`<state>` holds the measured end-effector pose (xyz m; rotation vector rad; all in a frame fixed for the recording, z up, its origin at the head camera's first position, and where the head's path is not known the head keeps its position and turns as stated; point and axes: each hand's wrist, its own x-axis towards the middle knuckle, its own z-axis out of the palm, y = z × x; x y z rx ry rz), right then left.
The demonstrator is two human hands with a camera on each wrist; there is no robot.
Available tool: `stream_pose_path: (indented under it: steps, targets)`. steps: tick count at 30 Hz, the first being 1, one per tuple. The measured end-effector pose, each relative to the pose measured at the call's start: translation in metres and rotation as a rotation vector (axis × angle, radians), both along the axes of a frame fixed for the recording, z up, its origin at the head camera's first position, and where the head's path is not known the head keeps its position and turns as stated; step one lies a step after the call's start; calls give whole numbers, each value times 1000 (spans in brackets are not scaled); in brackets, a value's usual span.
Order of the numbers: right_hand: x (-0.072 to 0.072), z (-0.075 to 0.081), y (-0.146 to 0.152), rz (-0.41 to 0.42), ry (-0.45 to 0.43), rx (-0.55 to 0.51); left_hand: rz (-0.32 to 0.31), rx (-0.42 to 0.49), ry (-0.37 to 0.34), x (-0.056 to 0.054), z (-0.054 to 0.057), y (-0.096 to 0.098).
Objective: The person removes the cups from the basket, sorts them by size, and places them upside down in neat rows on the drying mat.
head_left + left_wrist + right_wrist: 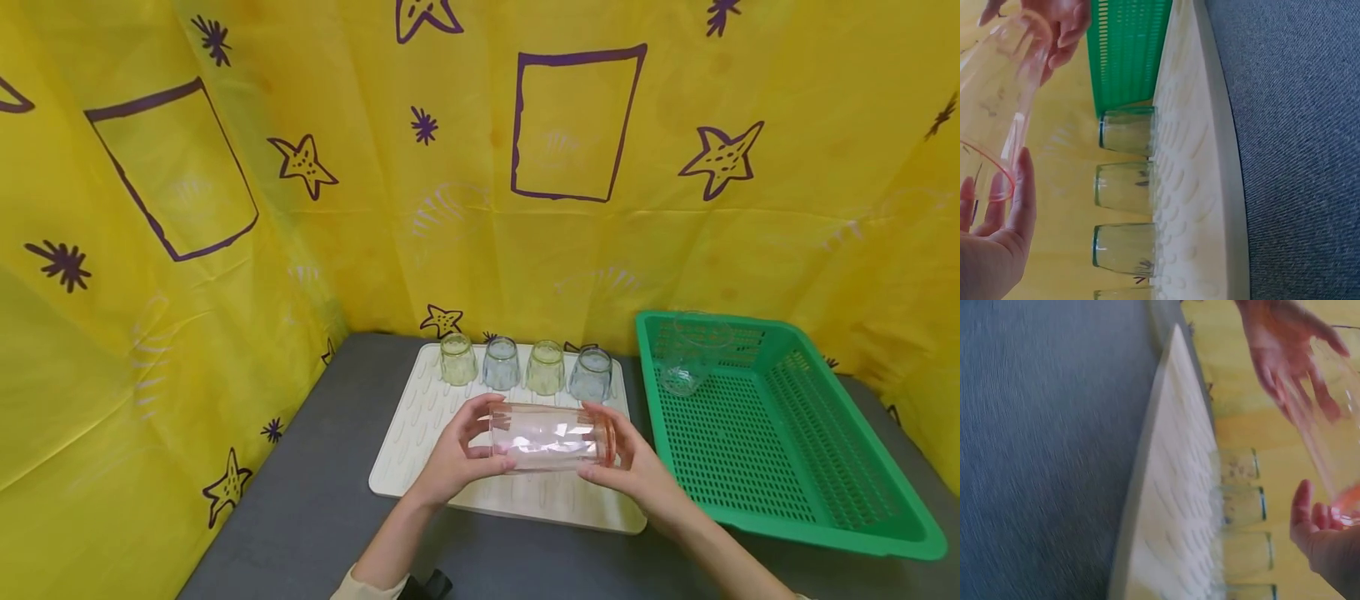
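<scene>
Grey table (300,517) backed by yellow starred curtain (315,250).
Green perforated basket (862,500) at 3 o'clock; clear glass jug (686,362) lying inside, far corner.
White ridged drying mat (420,433) at 12 o'clock; four upturned glasses (525,367) ranged along far edge.
Pink-tinted tumbler (551,437) held sideways above mat, clamped by ends: left hand (453,458) on one end, right hand (637,467) on other.
Step judged: tumbler mid-carry. Next move judged: tumbler to be upended, free spot to be chosen clear of row.

A makeshift recording booth – yellow printed curtain (480,208) – around a grey table (315,517).
</scene>
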<state>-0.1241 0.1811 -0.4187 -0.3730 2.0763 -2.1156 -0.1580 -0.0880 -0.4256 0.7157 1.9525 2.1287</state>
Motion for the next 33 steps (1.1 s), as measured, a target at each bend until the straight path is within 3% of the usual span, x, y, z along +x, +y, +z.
stream_pose_path:
  steps: [6,15,25,33]
  targets:
    - [-2,2,-8,19,-226,-260,45,95,-49,1,-3,-2]
    - [-6,-2,-18,97,-222,-496,52,138,-114,4,-4,-8]
    - [-7,-3,-36,11,-240,-536,67,134,-127,5,-8,-12]
    - [-13,-7,-51,-84,-197,-459,67,96,-177,6,-15,-20]
